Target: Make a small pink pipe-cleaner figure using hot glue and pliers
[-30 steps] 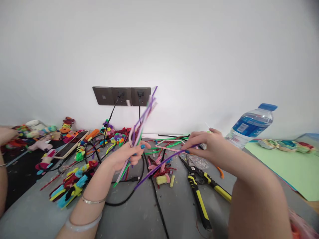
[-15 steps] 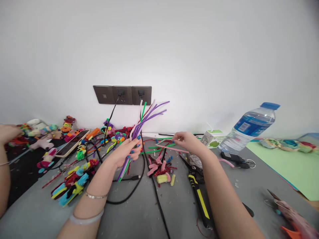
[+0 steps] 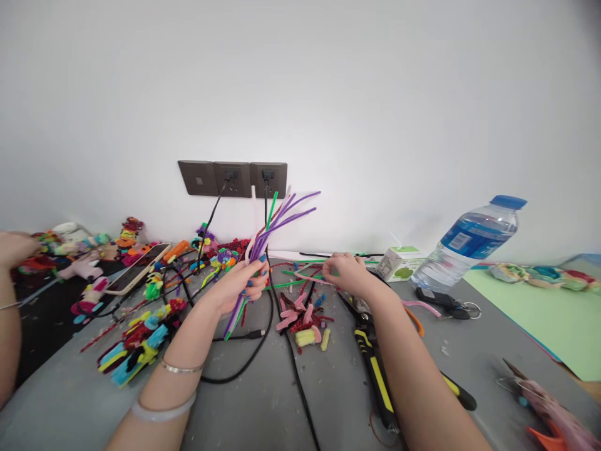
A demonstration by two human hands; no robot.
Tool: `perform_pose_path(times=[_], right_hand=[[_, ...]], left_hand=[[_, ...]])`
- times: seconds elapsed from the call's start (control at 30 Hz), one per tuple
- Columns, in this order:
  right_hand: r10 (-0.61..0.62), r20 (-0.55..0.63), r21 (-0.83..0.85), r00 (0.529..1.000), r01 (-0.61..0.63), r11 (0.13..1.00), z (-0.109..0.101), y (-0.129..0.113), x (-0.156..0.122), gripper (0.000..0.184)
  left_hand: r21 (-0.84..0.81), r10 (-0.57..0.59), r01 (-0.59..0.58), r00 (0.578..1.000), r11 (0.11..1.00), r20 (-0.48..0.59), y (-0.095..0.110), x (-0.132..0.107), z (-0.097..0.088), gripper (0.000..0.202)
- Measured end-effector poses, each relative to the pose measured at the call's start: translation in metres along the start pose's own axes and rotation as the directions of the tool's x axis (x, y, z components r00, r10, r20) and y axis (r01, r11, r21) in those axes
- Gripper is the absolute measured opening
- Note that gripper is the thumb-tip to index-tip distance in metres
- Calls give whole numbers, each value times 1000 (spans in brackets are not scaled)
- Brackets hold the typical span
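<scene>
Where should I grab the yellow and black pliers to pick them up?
Grab the pliers by the long yellow-and-black handles, coming from above on the near side. The handles lie flat on the grey table and point toward you. The metal jaws at the far end sit tucked under the right hand, so leave that end alone.

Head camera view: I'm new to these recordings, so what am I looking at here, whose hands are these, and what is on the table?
The one picture comes from a camera worn on a person's head, looking forward and down, so the two bare arms reaching in from below are the wearer's own. The left hand grips a bunch of pipe cleaners, mostly purple, fanning upward. The right hand pinches a pink pipe cleaner low over the grey table. Lying there are yellow-handled pliers, black cables, cut fuzzy scraps, a tilted water bottle and a phone. The arm at the far left edge belongs to someone else.
</scene>
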State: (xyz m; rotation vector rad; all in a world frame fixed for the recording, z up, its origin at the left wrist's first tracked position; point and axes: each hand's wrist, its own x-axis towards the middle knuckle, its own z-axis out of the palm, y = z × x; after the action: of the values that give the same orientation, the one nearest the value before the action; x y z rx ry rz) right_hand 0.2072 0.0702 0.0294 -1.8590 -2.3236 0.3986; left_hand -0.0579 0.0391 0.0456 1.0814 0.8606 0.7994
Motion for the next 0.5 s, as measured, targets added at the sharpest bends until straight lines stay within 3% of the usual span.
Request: perform_pose_path(times=[0.13,0.27,0.33,0.43,0.5], right_hand=[[-11,3,89,1000,11,996,-26,5,-12,14],[30,-190,78,981,-16,997,-53,6,-30,16],[-9,-269,104,963,38,994,-61,6,-38,17],[-72,-257,206,964,128,970,-68,7,-45,22],[-75,-224,258,972,134,957,-72,7,-49,23]], left_hand=[[-12,3,-4,1000,1000,-23,1,0,0,26],[-15,17,-17,1000,1000,-19,1,0,1,28],[-14,20,-20,1000,1000,-16,0,0,0,29],[21,73,-72,996,997,-48,-1,1,-2,28],[147,156,-141,983,979,-98,-2,2,-1,23]])
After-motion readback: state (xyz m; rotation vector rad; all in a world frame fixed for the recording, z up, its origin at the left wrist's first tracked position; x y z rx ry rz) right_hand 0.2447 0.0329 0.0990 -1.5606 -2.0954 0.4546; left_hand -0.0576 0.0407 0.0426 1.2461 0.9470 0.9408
